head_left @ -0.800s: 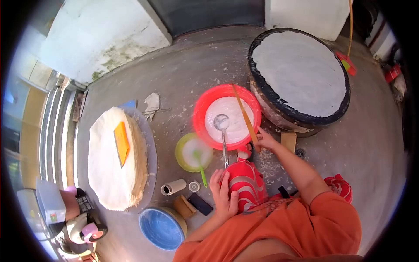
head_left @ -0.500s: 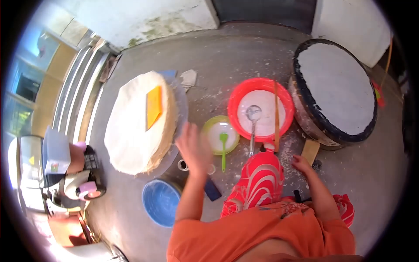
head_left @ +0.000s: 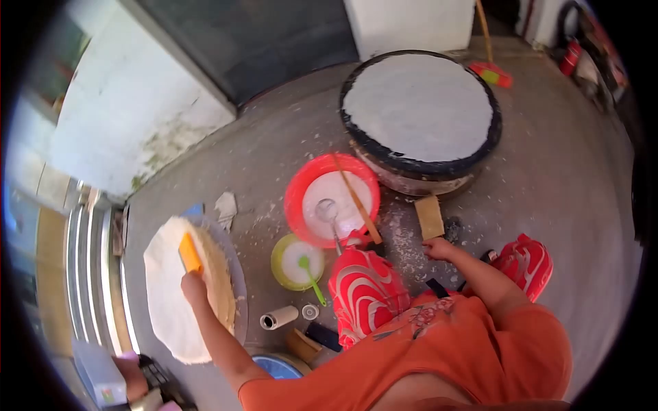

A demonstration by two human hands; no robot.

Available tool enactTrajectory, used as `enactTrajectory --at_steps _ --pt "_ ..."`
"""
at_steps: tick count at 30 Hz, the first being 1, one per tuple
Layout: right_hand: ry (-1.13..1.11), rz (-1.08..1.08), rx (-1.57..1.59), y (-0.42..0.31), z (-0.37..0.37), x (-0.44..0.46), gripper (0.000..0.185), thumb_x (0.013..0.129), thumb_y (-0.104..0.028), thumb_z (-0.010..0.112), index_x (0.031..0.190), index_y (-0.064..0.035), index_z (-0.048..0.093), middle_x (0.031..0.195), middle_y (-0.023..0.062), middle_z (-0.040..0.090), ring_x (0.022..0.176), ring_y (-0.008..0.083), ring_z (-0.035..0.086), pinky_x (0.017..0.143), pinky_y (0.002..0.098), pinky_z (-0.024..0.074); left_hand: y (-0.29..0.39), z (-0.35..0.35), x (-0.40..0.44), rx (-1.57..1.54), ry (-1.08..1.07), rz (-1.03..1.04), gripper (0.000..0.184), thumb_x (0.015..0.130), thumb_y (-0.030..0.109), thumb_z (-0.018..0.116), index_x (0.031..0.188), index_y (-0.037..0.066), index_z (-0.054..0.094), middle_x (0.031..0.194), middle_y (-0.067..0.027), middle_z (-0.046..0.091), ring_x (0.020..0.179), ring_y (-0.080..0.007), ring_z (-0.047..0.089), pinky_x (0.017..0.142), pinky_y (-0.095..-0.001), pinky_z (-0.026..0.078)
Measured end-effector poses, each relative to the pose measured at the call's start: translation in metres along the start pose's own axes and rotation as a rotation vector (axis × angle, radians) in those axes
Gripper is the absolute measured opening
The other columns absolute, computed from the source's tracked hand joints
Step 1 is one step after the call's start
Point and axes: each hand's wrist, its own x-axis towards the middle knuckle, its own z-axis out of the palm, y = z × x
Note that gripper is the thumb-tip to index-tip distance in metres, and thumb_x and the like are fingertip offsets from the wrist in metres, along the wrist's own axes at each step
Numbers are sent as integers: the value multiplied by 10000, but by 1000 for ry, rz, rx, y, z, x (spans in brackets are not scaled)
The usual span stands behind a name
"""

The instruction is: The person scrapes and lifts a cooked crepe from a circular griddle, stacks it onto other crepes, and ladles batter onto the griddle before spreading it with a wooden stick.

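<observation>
My left hand (head_left: 194, 288) is closed around the lower end of an orange scraper (head_left: 190, 254). The scraper lies on a thick round stack of thin white sheets (head_left: 164, 301), which rests on a clear round base. My right hand (head_left: 437, 249) hangs by my knee, fingers loosely apart and holding nothing visible, just below a brown block (head_left: 430, 218). Ahead stands a red basin (head_left: 296, 198) of white batter with a metal ladle (head_left: 326, 209) in it and a wooden stick (head_left: 356, 198) across it. Beside it, a yellow-green bowl (head_left: 279, 264) holds white liquid and a green brush (head_left: 308, 272).
A large round black-rimmed griddle (head_left: 421, 106), coated white on top, stands ahead right. Near my left leg are a white cylinder (head_left: 279, 317), a blue basin (head_left: 277, 367) and a dark box (head_left: 322, 335). A broom (head_left: 491, 74) stands behind the griddle; white flakes litter the floor.
My left hand has moved left from above the floor onto the scraper and closed on it. The view has turned right, and my right hand remains low by the brown block.
</observation>
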Motion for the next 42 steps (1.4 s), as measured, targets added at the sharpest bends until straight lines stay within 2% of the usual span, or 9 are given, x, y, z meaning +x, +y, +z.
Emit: enactTrajectory --at_steps 7,13,18,19,21,24,29,36,42 --pt "260 -410 -122 -42 -11 -16 287 743 -227 587 986 -76 611 899 131 625 858 277 595 747 354 470 41 -91 -30 -266 588 100 115 781 6 469 697 -23 542 675 -198 558 634 -371 548 571 -416 442" --pt "619 -1015 -118 -191 -32 -93 515 698 -188 675 1156 -93 459 1174 154 478 1060 299 489 893 367 396 172 -132 -90 -245 516 652 84 753 -15 486 812 18 537 710 -127 523 633 -307 518 537 -383 431" --pt "1021 -1344 -682 -248 -73 -141 484 621 -185 683 1060 -79 505 1062 105 557 979 307 538 863 445 397 292 -142 -150 -493 327 1018 267 712 -26 524 977 -8 547 784 -119 549 656 -293 538 571 -380 456" --pt "1026 -1335 -682 -242 -79 -139 484 621 -185 683 1060 -79 505 1062 105 557 979 307 538 863 445 397 306 -146 -157 -580 217 1063 309 712 -28 533 1021 -15 544 834 -124 574 681 -294 555 590 -377 467" --pt "486 -1020 -849 -219 -92 -128 252 728 -183 563 976 -147 539 967 64 586 931 251 566 804 379 433 325 -144 -160 -704 213 1045 334 717 -27 539 1051 -21 535 918 -146 575 739 -308 564 645 -375 471" --pt "545 -693 -410 -174 -140 -105 280 753 -304 599 934 -97 552 774 93 605 743 296 600 641 376 474 336 -147 -166 -839 225 927 375 731 -23 544 1105 -26 514 1066 -180 551 865 -328 561 758 -371 457" --pt "1088 -140 -68 -80 -285 -43 421 650 -348 692 928 -57 567 868 163 626 824 314 608 713 391 480 315 -121 -200 -827 70 722 404 793 1 483 1196 -24 452 1244 -220 416 1131 -361 419 934 -404 349" --pt "1121 -72 349 -48 -384 38 425 630 -198 724 975 12 593 862 148 643 742 230 640 679 334 499 348 -113 -212 -852 19 560 396 838 77 443 1219 -27 417 1286 -226 358 1179 -373 354 975 -433 284" --pt "1130 50 21 -53 -427 64 445 644 -256 713 1000 -16 596 878 147 644 768 226 639 689 338 496 373 -110 -195 -815 -30 596 396 842 133 446 1202 -31 428 1271 -234 365 1138 -387 372 935 -447 304"
